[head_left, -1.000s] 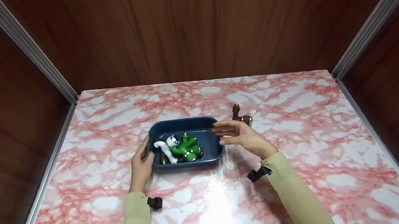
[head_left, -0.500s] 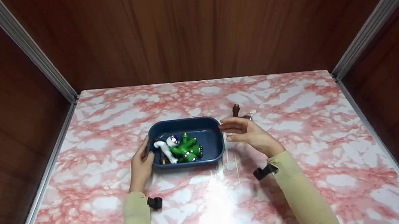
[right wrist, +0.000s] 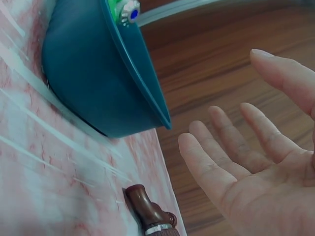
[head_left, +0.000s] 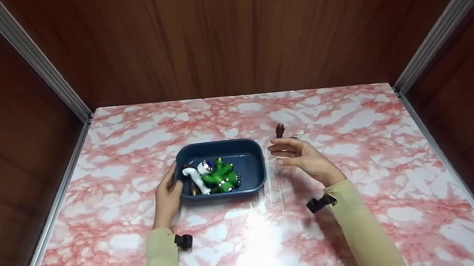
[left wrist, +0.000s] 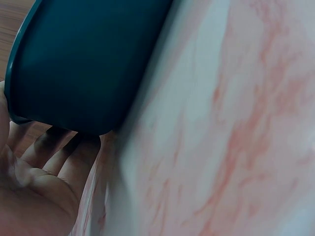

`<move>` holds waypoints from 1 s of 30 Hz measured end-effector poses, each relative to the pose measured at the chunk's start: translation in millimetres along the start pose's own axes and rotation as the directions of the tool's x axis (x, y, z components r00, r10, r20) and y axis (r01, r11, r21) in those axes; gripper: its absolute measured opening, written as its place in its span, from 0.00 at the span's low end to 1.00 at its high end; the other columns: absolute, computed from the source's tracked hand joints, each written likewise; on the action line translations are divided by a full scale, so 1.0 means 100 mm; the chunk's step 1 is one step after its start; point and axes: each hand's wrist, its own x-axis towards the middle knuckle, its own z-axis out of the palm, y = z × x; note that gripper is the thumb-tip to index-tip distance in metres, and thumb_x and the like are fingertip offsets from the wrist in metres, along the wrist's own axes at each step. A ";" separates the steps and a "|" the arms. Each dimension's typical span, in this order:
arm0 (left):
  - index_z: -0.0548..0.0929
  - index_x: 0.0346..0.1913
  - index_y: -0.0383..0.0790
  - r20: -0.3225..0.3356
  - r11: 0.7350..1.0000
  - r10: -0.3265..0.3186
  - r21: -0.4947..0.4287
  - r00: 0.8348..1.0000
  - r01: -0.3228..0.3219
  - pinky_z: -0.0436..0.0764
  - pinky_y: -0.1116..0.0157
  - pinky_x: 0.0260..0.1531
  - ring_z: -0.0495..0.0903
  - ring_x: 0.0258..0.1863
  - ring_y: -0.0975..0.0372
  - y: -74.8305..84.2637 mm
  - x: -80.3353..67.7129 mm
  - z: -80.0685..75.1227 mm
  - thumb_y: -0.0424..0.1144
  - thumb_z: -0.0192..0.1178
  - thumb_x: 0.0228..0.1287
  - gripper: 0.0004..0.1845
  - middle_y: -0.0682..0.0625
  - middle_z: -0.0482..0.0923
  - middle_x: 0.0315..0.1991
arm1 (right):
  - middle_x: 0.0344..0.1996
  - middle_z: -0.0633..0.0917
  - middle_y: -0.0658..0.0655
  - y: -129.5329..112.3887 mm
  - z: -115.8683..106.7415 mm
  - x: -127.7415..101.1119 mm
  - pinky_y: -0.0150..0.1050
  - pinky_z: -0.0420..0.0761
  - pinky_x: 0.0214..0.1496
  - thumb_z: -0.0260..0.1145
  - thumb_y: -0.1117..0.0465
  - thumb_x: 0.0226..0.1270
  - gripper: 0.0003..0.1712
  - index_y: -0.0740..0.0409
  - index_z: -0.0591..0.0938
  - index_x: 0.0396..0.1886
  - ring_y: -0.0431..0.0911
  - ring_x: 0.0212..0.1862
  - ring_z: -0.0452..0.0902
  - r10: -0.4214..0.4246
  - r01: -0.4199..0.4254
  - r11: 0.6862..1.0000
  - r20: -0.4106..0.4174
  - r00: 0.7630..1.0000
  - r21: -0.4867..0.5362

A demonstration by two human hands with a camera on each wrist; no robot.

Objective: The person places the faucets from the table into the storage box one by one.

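The left hand (head_left: 167, 199) rests against the left end of a blue tray (head_left: 250, 149) of fittings (head_left: 217, 177). The right hand (head_left: 307, 160), empty with fingers relaxed, half hides a brown fitting (head_left: 280, 130) beside the tray.

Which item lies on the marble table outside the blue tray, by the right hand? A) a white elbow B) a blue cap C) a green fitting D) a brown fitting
D: the brown fitting lies on the table just beyond the open right hand, outside the blue tray; the green fittings and white elbow sit inside the tray.
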 end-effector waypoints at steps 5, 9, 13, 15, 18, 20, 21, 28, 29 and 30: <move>0.68 0.70 0.52 -0.028 1.000 0.021 0.020 0.999 -0.020 0.68 0.62 0.61 0.61 0.67 0.62 -0.20 0.07 0.01 0.28 0.49 0.68 0.29 0.51 0.62 0.70 | 0.62 0.71 0.69 0.00 -0.06 -0.03 0.48 0.73 0.60 0.61 0.77 0.62 0.32 0.63 0.69 0.67 0.64 0.67 0.60 -0.002 0.002 0.999 0.003 1.000 0.037; 0.70 0.69 0.50 -0.046 0.999 0.052 0.001 0.998 -0.052 0.68 0.60 0.61 0.62 0.67 0.60 -0.23 0.07 0.02 0.26 0.50 0.66 0.29 0.48 0.63 0.69 | 0.63 0.68 0.73 0.01 -0.11 -0.05 0.49 0.73 0.59 0.61 0.77 0.63 0.32 0.66 0.68 0.67 0.64 0.67 0.60 -0.003 0.003 0.998 -0.005 1.000 0.061; 0.70 0.69 0.49 -0.048 0.998 0.057 0.000 0.997 -0.058 0.68 0.61 0.61 0.62 0.67 0.60 -0.22 0.07 0.02 0.26 0.50 0.66 0.29 0.48 0.63 0.69 | 0.64 0.67 0.73 0.02 -0.15 -0.06 0.47 0.74 0.59 0.62 0.76 0.63 0.34 0.70 0.64 0.68 0.62 0.66 0.63 0.001 0.000 0.998 -0.013 1.000 0.070; 0.69 0.69 0.50 -0.046 0.999 0.052 -0.001 0.998 -0.052 0.68 0.62 0.61 0.62 0.67 0.61 -0.22 0.07 0.03 0.26 0.50 0.66 0.29 0.49 0.62 0.69 | 0.64 0.68 0.72 0.02 -0.17 -0.07 0.45 0.75 0.58 0.63 0.75 0.62 0.35 0.72 0.63 0.69 0.63 0.66 0.61 0.003 -0.001 0.997 -0.024 1.000 0.074; 0.69 0.69 0.51 -0.043 0.999 0.048 -0.006 0.998 -0.049 0.68 0.64 0.61 0.62 0.67 0.62 -0.22 0.07 0.03 0.27 0.50 0.66 0.29 0.50 0.62 0.69 | 0.64 0.69 0.71 0.02 -0.20 -0.08 0.43 0.76 0.57 0.65 0.73 0.62 0.36 0.73 0.62 0.69 0.65 0.67 0.58 0.005 -0.002 0.997 -0.046 0.999 0.073; 0.69 0.69 0.51 -0.035 0.999 0.037 -0.011 0.999 -0.037 0.68 0.65 0.60 0.62 0.67 0.62 -0.16 0.05 0.02 0.27 0.50 0.67 0.29 0.50 0.62 0.69 | 0.63 0.69 0.70 0.02 -0.23 -0.10 0.44 0.76 0.57 0.66 0.72 0.61 0.37 0.72 0.63 0.69 0.64 0.67 0.59 0.007 -0.003 0.998 -0.060 0.998 0.063; 0.68 0.70 0.49 -0.026 0.999 0.032 -0.007 0.999 -0.033 0.68 0.64 0.61 0.61 0.67 0.61 -0.11 0.03 0.01 0.27 0.50 0.67 0.29 0.48 0.62 0.70 | 0.64 0.69 0.70 0.02 -0.24 -0.10 0.44 0.76 0.57 0.65 0.72 0.61 0.37 0.72 0.63 0.69 0.64 0.67 0.58 0.005 -0.001 0.998 -0.062 0.998 0.057; 0.65 0.71 0.41 0.003 1.000 0.009 0.004 1.000 -0.009 0.67 0.61 0.63 0.58 0.69 0.56 0.15 -0.06 0.00 0.26 0.49 0.67 0.29 0.44 0.58 0.71 | 0.65 0.65 0.74 0.02 -0.32 -0.11 0.45 0.74 0.58 0.58 0.77 0.65 0.31 0.69 0.65 0.68 0.65 0.67 0.58 -0.006 0.006 1.000 -0.078 0.997 0.008; 0.65 0.71 0.41 0.001 1.000 0.011 0.006 1.000 -0.011 0.67 0.60 0.63 0.58 0.69 0.56 0.14 -0.06 0.00 0.25 0.49 0.67 0.29 0.44 0.58 0.71 | 0.65 0.65 0.74 0.01 -0.33 -0.12 0.43 0.75 0.57 0.58 0.77 0.65 0.31 0.69 0.65 0.68 0.64 0.67 0.59 -0.005 0.005 1.000 -0.081 0.997 0.005; 0.65 0.71 0.41 0.003 1.000 0.012 0.006 1.000 -0.012 0.67 0.60 0.63 0.58 0.69 0.56 0.14 -0.05 0.00 0.25 0.48 0.67 0.29 0.44 0.58 0.71 | 0.65 0.66 0.73 0.01 -0.34 -0.12 0.43 0.76 0.57 0.58 0.77 0.65 0.31 0.69 0.65 0.68 0.65 0.67 0.58 -0.006 0.006 1.000 -0.083 0.997 0.005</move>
